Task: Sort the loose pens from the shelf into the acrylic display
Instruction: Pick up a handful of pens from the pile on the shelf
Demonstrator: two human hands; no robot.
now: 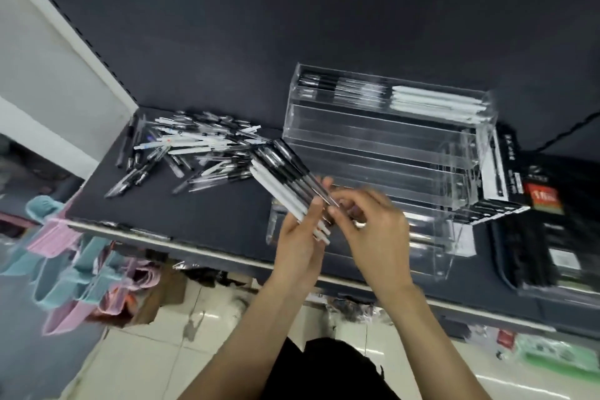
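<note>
My left hand (300, 237) grips a bundle of pens (282, 177), black-and-clear ones beside white ones, fanned up and to the left. At the bundle's near end my right hand (370, 224), blurred by motion, pinches the tip of one pen. A pile of loose pens (191, 149) lies on the dark shelf (181, 214) to the left. The tiered acrylic display (383, 140) stands right of the pile. Its top tier holds a row of black-and-clear pens (328, 88) and white pens (435, 101). The lower tiers look bare.
Black pen boxes (506, 178) with a red label stand right of the display. The shelf's front edge (201, 248) runs below my hands. Pink and teal goods (65, 273) hang at lower left above a tiled floor (156, 357). A white upright (74, 39) bounds the left side.
</note>
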